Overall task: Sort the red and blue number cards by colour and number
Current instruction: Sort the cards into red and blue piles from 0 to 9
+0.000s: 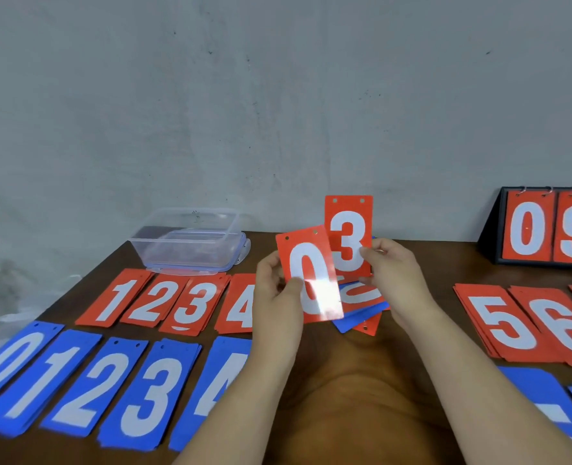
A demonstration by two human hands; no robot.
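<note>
My left hand (pixel 278 290) pinches a red 0 card (pixel 308 273), tilted, above the table's middle. My right hand (pixel 395 273) holds a red 3 card (pixel 348 236) upright just behind it. Under both hands lies a small mixed heap of red and blue cards (pixel 361 307). Red piles 1 (pixel 117 298), 2 (pixel 154 300), 3 (pixel 194 305) and 4 (pixel 241 307) form a row at the left. In front of them lie blue piles 0 (pixel 6 359), 1 (pixel 43 380), 2 (pixel 93 384), 3 (pixel 150 394) and 4 (pixel 217 384). Red piles 5 (pixel 499 322) and 6 (pixel 559 327) lie at the right.
A clear plastic box (pixel 190 243) stands on the brown table (pixel 345 380) behind the red row, near the wall. A black flip scoreboard (pixel 546 229) showing red 0 and 9 stands at the back right. More blue cards (pixel 546 397) lie at the right front edge.
</note>
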